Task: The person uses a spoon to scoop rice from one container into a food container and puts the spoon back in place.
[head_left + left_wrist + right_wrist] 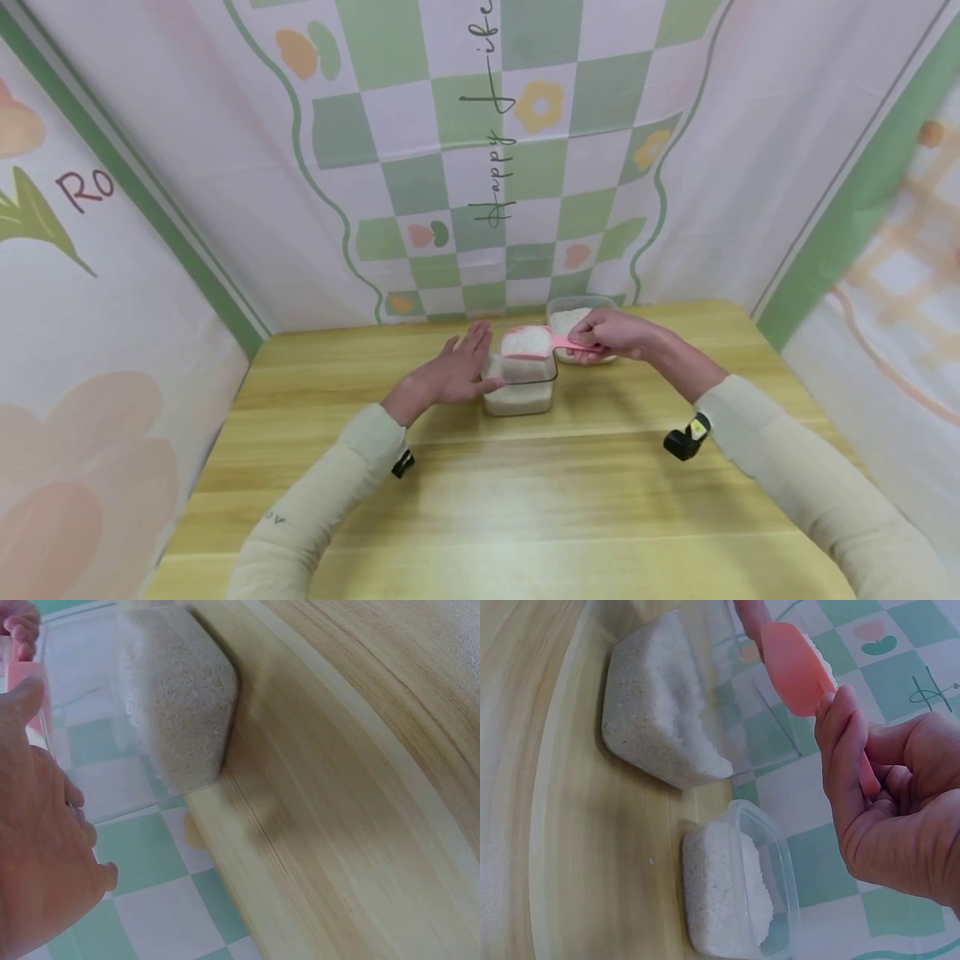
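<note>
My right hand (611, 332) grips the handle of a pink scoop (791, 671) heaped with white rice (527, 340). The scoop is held level above a clear, dark-rimmed container (517, 402), which is part filled with rice. In the right wrist view, that rice (671, 697) has a hollow in its surface. At the container's left side is my left hand (453, 371), fingers extended and thumb pointing across near the rim. Behind and to the right, partly hidden by my right hand, stands a smaller clear tub (742, 825) of rice.
Both containers stand toward the back of a wooden table (480, 500). A patterned cloth (465, 167) with green and white checks hangs right behind it, and printed cloth walls rise on both sides. A small pale speck (651, 861) lies on the tabletop near the tub.
</note>
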`<act>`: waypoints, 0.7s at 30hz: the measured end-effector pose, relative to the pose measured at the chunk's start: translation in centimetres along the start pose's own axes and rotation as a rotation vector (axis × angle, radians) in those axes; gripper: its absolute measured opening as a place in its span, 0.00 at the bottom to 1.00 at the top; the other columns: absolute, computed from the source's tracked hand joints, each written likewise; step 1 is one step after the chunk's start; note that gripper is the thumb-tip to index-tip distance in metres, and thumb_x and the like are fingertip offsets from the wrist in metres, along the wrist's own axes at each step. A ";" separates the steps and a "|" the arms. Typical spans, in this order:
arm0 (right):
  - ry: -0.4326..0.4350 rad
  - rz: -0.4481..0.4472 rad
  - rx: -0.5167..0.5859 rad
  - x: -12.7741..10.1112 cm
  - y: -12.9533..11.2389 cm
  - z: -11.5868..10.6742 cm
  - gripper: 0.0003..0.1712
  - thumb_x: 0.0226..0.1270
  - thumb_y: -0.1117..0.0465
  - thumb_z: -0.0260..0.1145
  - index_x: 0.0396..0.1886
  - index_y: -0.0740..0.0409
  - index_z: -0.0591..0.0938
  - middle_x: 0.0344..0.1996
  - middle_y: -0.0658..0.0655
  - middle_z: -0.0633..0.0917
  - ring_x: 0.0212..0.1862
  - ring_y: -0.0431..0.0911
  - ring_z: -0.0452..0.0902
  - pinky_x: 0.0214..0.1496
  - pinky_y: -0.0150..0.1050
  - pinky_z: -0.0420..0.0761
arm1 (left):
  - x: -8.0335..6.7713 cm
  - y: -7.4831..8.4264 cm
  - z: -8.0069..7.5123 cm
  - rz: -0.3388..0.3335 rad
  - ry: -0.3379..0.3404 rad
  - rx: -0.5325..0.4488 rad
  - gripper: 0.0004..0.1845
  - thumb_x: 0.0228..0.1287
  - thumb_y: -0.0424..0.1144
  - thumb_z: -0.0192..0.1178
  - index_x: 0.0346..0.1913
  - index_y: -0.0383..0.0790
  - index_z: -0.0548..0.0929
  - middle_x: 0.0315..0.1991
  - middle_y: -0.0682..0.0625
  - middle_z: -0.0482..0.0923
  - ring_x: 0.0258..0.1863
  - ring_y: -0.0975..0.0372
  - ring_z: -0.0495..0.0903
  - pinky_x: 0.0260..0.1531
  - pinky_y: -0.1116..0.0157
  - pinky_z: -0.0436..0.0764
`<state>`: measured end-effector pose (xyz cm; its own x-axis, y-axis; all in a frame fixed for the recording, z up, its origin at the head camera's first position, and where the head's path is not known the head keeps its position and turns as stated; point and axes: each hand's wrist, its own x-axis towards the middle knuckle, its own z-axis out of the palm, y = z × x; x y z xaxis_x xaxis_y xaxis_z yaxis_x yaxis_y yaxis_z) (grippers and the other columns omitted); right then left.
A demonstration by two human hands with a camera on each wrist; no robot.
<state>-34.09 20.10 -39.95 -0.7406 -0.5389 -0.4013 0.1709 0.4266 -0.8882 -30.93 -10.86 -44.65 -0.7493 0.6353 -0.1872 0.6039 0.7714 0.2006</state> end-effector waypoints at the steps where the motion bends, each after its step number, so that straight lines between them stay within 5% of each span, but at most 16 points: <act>1: 0.001 -0.001 0.002 -0.1 0.0 -0.1 0.17 0.77 0.71 0.48 0.43 0.80 0.81 0.22 0.50 0.84 0.23 0.35 0.78 0.32 0.26 0.81 | 0.0 0.0 0.0 0.001 0.000 0.000 0.50 0.75 0.68 0.36 0.79 0.31 0.35 0.81 0.40 0.25 0.81 0.54 0.25 0.78 0.44 0.42; 21: 0.056 -0.003 0.043 -2.5 0.4 -3.2 0.16 0.79 0.67 0.50 0.42 0.72 0.83 0.24 0.48 0.85 0.26 0.35 0.80 0.32 0.26 0.80 | -0.2 0.2 -0.2 -0.005 -0.008 -0.012 0.50 0.75 0.68 0.37 0.79 0.32 0.35 0.81 0.42 0.23 0.81 0.54 0.25 0.78 0.44 0.40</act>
<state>-34.25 23.91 -38.57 -0.7765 -0.4980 -0.3860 0.1949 0.3928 -0.8988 -30.70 -10.84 -44.34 -0.7502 0.6315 -0.1958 0.5965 0.7743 0.2114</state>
